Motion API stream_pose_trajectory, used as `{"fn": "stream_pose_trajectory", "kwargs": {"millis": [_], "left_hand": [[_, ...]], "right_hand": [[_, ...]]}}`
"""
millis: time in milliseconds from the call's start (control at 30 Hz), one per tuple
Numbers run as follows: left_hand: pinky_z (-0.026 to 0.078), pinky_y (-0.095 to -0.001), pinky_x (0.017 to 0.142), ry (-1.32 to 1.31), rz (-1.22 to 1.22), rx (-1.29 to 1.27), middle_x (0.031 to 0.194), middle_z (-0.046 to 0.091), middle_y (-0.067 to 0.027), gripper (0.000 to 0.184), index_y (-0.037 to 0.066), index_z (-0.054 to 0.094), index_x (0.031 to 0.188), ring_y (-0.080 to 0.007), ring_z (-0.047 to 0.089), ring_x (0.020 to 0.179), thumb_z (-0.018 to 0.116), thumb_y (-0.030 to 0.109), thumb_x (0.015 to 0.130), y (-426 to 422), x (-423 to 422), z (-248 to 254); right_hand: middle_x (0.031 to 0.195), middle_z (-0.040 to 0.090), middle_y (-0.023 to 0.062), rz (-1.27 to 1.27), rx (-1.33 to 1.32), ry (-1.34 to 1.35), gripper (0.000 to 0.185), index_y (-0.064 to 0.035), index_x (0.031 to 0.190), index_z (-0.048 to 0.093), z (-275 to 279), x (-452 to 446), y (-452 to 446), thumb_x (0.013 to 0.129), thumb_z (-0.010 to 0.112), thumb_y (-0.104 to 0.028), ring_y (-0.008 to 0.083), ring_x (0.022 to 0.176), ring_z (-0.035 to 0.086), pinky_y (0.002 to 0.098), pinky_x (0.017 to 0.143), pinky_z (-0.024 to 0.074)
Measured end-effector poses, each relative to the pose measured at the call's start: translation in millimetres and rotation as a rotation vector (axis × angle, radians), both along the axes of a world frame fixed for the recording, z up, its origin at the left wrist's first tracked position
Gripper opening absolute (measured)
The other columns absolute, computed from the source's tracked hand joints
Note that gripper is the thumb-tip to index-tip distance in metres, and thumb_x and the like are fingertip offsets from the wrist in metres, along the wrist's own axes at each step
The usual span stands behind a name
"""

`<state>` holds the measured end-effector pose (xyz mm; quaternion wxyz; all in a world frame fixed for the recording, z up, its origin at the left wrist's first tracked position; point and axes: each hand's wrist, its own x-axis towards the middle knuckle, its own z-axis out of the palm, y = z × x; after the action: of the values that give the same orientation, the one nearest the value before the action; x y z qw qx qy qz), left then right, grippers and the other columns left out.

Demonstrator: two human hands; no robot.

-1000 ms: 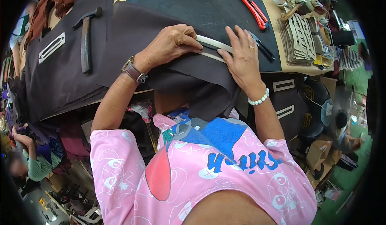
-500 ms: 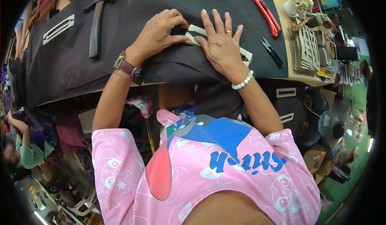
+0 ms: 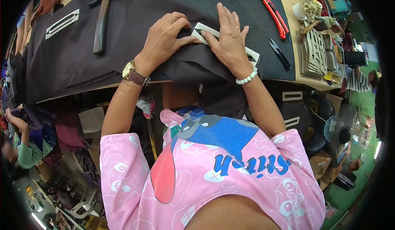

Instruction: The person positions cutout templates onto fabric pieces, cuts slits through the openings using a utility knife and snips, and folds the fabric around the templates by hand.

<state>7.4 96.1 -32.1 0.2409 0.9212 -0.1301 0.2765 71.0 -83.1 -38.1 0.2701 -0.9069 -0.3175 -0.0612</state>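
A pale rectangular frame lies slanted on dark brown material at the near edge of a black mat. My right hand rests across the frame's middle, fingers apart, its thumb inside the opening. At the frame's left end, my left hand touches the edge with its thumb, the fingers curled above; whether it pinches the material is hidden. Part of the frame is covered by my right hand, and its right end shows beyond the wrist.
A hammer and another pale frame lie on dark material at left. On the mat's right are a red cutter and black snips. Stacked pale pieces sit further right. A person is at far left.
My right hand has moved left along the frame and flattened over it. My left hand has drawn back to the frame's left end, its earlier pinch loosened.
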Motion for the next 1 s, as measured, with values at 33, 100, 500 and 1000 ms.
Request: {"fn": "stream_pose_trajectory", "kwargs": {"millis": [33,100,500,1000], "left_hand": [[0.048,-0.0344,0.072,-0.004,-0.001,0.005,0.090,0.059,-0.0052,0.035,0.003,0.059,0.083,-0.0239,0.057,0.083,0.073,0.032,0.070,-0.2,-0.5,-0.2],[0.048,-0.0346,0.072,0.001,-0.004,0.006,0.091,0.059,-0.0054,0.037,0.003,0.059,0.084,-0.0242,0.057,0.084,0.074,0.033,0.069,0.2,0.1,-0.8],[0.049,-0.0354,0.080,0.032,0.027,0.005,0.104,0.060,-0.0085,0.046,0.004,0.061,0.091,-0.0265,0.059,0.095,0.079,0.036,0.063,-1.1,-11.8,1.2],[0.045,-0.0338,0.067,0.061,0.096,0.002,0.081,0.056,-0.0048,0.033,0.005,0.060,0.077,-0.0224,0.055,0.077,0.078,0.030,0.067,-4.8,-17.0,4.1]], "right_hand": [[0.141,0.032,0.0187,-0.003,-0.023,-0.019,0.079,-0.0064,0.141,0.026,0.2,-1.6,1.9,0.080,0.063,-0.038,0.0416,0.132,0.024,0.0677,0.100,0.0139],[0.141,0.032,0.0185,0.012,-0.052,-0.027,0.081,-0.0070,0.142,0.026,2.4,-1.3,2.1,0.078,0.064,-0.039,0.0418,0.132,0.024,0.0677,0.101,0.0137],[0.124,0.052,0.0170,0.111,0.180,0.033,0.055,-0.0006,0.117,0.055,4.9,34.7,3.6,0.078,0.065,-0.038,0.0326,0.118,0.045,0.0441,0.098,0.0335],[0.069,0.062,0.0097,0.271,0.031,0.214,0.026,-0.0018,0.096,0.060,36.3,28.0,3.7,0.078,0.067,-0.018,0.0243,0.062,0.060,0.0346,0.060,0.0464]]}}
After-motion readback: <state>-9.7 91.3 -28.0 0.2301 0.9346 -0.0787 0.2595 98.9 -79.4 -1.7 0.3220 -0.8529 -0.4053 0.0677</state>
